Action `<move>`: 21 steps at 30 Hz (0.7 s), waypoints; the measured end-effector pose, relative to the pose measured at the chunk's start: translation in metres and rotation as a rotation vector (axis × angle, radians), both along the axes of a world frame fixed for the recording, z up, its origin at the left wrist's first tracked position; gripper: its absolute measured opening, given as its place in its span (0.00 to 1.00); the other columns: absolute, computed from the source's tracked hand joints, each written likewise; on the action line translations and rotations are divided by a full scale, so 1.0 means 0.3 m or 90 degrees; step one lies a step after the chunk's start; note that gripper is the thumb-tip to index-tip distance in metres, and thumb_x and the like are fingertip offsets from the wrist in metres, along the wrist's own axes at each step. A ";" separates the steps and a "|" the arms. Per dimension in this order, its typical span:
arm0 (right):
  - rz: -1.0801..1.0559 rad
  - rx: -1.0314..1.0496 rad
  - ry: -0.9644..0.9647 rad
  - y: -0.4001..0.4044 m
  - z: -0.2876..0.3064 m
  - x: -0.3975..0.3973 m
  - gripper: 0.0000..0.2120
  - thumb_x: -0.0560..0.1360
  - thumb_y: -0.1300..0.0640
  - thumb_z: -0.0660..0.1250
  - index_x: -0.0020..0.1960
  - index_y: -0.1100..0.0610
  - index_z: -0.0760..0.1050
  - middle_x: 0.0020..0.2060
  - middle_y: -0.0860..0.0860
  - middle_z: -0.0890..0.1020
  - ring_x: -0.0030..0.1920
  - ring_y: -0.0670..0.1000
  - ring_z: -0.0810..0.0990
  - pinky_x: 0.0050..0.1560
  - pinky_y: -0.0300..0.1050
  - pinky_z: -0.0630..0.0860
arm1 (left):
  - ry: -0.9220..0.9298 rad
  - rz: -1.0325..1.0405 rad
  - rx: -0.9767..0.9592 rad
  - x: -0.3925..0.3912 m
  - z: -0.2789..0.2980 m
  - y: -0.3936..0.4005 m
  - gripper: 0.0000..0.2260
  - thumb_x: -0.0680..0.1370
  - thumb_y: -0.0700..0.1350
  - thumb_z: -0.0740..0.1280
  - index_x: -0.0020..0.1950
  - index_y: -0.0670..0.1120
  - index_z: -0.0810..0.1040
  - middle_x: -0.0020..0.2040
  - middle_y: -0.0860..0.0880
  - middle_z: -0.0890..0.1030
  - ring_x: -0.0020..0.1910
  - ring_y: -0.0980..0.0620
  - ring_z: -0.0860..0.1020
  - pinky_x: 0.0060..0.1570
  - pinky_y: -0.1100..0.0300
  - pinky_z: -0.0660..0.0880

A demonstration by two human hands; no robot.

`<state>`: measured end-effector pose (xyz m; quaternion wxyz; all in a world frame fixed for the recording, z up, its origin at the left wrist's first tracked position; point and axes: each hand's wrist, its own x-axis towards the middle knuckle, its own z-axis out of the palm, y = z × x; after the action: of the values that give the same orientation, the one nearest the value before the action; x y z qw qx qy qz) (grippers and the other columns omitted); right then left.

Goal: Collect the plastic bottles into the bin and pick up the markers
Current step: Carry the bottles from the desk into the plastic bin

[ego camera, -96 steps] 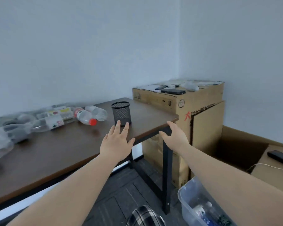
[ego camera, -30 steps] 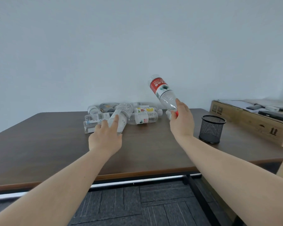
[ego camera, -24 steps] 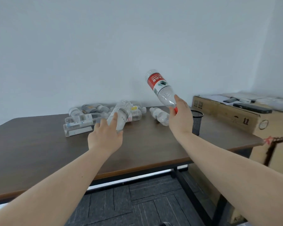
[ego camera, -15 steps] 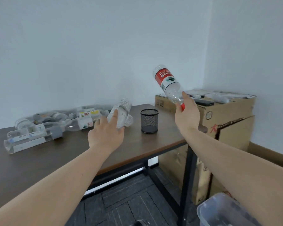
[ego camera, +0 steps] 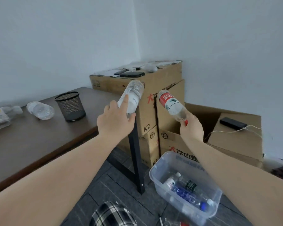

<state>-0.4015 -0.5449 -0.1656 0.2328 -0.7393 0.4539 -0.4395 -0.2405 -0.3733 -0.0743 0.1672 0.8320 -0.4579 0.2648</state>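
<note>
Head view, carrying step. Left hand (ego camera: 114, 123): fingers wrapped around the lower body of a clear plastic bottle with a white label (ego camera: 131, 98), base pointing up and away, held above the corner of the dark brown wooden table (ego camera: 31, 141). Right hand (ego camera: 191, 129): fingers closed on the red-capped neck of a clear plastic bottle with a red label (ego camera: 171, 104), base raised, held in front of the stacked brown cardboard boxes (ego camera: 153, 101).

Clear plastic bin (ego camera: 155, 172): on the floor below the right arm, several bottles lying inside.

On the table: one more clear crumpled bottle (ego camera: 40, 110), others blurred at the left edge, a black mesh pen cup (ego camera: 70, 106). No markers are discernible.

Next move, as judged: lower both hands over the bin's open top and release. The left hand has to cross past the black table leg (ego camera: 135, 152).
</note>
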 end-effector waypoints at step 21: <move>-0.041 0.383 0.302 -0.295 -0.887 -0.257 0.26 0.79 0.55 0.59 0.76 0.53 0.57 0.71 0.55 0.69 0.70 0.59 0.67 0.68 0.55 0.68 | 0.151 -0.115 0.254 -0.077 -0.694 -0.454 0.31 0.78 0.60 0.57 0.77 0.54 0.50 0.56 0.47 0.69 0.50 0.48 0.69 0.36 0.56 0.68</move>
<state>-0.4785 -0.6333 -0.4318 0.3140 -0.7043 0.6270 -0.1106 -0.2637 -0.5094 -0.2825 0.0748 0.8296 -0.5507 0.0538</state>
